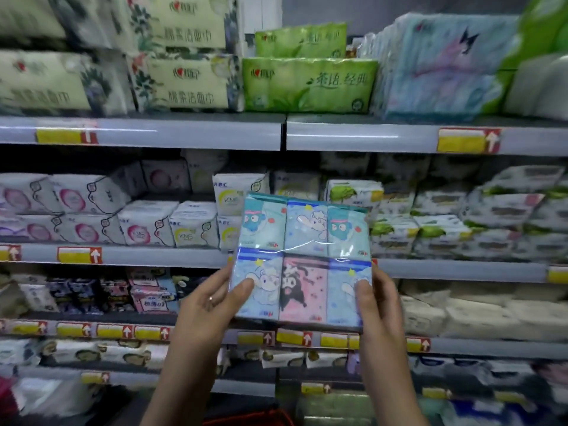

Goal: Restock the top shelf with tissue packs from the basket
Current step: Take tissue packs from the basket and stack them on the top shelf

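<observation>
I hold a flat tissue pack (302, 259) upright in front of the middle shelves; it shows several small cartoon-printed packets in blue and pink under clear wrap. My left hand (212, 305) grips its lower left edge, thumb on the front. My right hand (379, 305) grips its lower right edge, thumb also on the front. The top shelf (353, 135) runs above, bearing a stack of similar pale-blue cartoon tissue packs (442, 66) at the right. A red basket rim (261, 418) peeks in at the bottom edge, below my arms.
On the top shelf, green tissue packs (309, 84) sit in the middle and pale floral packs (184, 81) at the left. Green-and-white roll packs (541, 72) stand at the far right. Lower shelves are packed with white pad packets (147, 222) and price tags.
</observation>
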